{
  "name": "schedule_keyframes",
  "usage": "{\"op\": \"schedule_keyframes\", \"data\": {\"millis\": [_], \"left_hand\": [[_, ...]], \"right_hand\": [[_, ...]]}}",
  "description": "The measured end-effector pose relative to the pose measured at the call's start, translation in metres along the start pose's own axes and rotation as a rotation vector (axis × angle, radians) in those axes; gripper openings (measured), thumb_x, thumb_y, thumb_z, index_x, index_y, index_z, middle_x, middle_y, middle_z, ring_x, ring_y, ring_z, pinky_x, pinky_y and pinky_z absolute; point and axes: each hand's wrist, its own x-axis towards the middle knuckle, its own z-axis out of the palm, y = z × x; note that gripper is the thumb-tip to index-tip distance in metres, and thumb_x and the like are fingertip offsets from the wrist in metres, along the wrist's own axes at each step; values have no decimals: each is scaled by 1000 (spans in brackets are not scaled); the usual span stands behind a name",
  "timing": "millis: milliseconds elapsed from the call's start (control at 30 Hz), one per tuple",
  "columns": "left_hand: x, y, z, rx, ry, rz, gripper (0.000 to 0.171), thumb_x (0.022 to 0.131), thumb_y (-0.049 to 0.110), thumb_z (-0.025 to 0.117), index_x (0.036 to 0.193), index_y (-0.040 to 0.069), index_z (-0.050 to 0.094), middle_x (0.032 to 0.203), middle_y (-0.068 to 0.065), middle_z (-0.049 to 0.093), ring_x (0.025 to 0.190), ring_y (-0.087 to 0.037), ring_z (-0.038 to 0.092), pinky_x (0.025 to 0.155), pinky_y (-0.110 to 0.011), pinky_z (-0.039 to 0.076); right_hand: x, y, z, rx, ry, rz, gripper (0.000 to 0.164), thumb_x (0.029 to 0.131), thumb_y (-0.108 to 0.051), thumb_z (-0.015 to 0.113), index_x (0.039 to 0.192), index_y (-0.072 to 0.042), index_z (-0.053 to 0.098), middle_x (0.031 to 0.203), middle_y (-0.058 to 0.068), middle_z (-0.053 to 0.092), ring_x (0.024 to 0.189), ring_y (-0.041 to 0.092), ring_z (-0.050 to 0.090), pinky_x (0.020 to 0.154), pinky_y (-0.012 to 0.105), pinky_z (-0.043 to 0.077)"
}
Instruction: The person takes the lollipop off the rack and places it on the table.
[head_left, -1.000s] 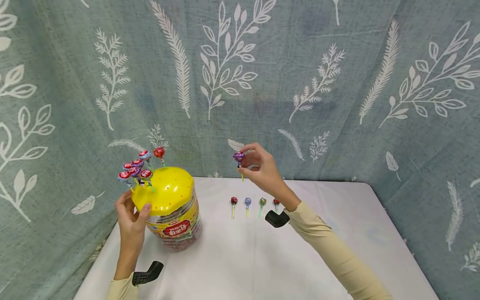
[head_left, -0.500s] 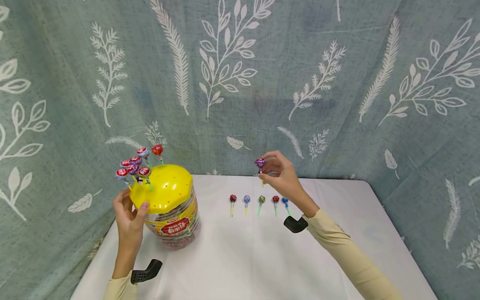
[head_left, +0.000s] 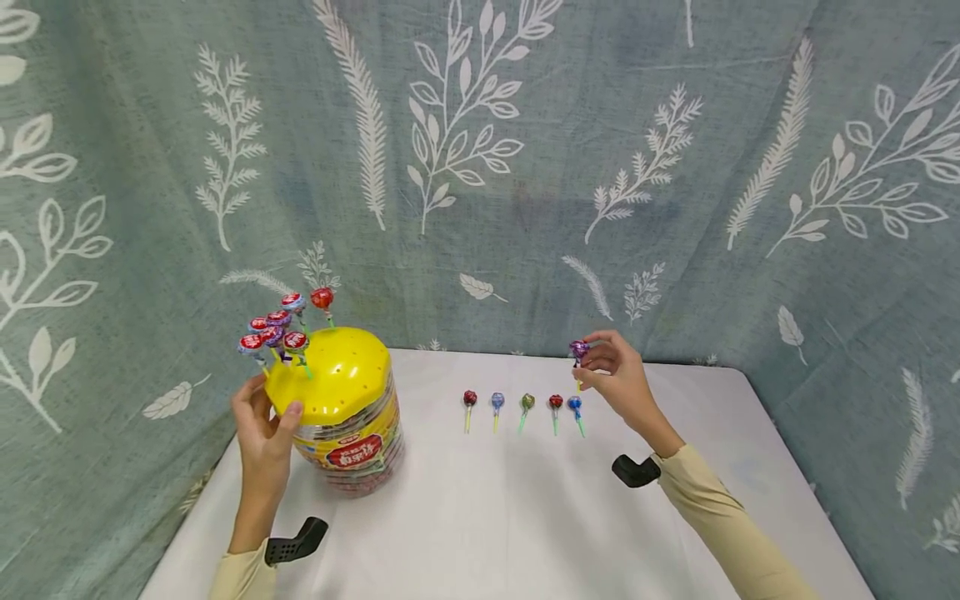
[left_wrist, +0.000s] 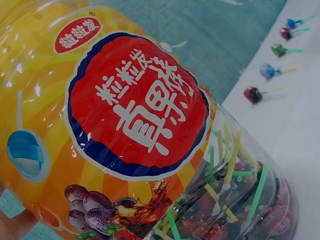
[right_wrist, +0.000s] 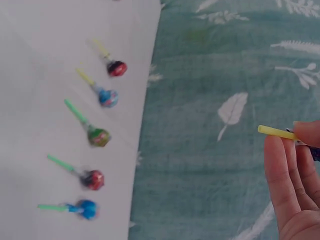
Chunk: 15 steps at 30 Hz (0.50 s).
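Note:
In the head view my left hand point(head_left: 264, 437) grips the yellow lid point(head_left: 348, 367) of a clear plastic candy jar point(head_left: 356, 454), thumb on the lid's near edge. The jar leans slightly. Several wrapped lollipops point(head_left: 296, 340) stand by their sticks in holes on the lid's left side. Through the jar's clear lower part, more lollipops point(left_wrist: 235, 190) show in the left wrist view. My right hand point(head_left: 624, 379) pinches a purple-wrapped lollipop point(head_left: 578, 348) upright above the table's far right part, its yellow stick point(right_wrist: 275, 132) pointing out past the fingertips in the right wrist view.
On the white-covered table point(head_left: 465, 517) lies a row of several lollipops: dark red point(head_left: 469, 398), light blue point(head_left: 498, 400), green point(head_left: 528, 402), red point(head_left: 556, 402) and blue point(head_left: 574, 402). A teal leaf-patterned curtain point(head_left: 540, 192) hangs behind and along both sides.
My right hand has moved right and slightly down with the purple lollipop, uncovering the blue lollipop at the row's right end. My left hand keeps its grip on the jar.

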Motion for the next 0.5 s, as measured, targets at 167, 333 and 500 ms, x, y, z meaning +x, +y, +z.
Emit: {"op": "schedule_keyframes", "data": {"millis": [167, 333, 500], "left_hand": [[-1, -1, -1, -24, -7, -3, 63, 85, 7, 58, 140, 13, 27, 136, -7, 39, 121, -21, 38, 93, -19, 34], [-1, -1, -2, -35, -5, 0, 62, 85, 6, 57, 139, 13, 28, 135, -8, 40, 120, -22, 39, 93, -19, 35], [-1, -1, -2, -34, -7, 0, 62, 85, 5, 57, 139, 12, 28, 135, -8, 41, 121, -22, 39, 93, -19, 35]], "right_hand": [[-3, 28, -11, -58, 46, 53, 48, 81, 2, 70, 123, 0, 48, 93, 25, 58, 76, 33, 63, 60, 37, 55], [-7, 30, -15, -85, 69, 134, 46, 80, 5, 68, 121, 2, 48, 93, 26, 57, 77, 33, 63, 59, 35, 54], [-10, 49, -21, -112, 97, 206, 47, 79, 8, 69, 120, 4, 47, 94, 28, 56, 74, 32, 63, 61, 40, 55]]}}
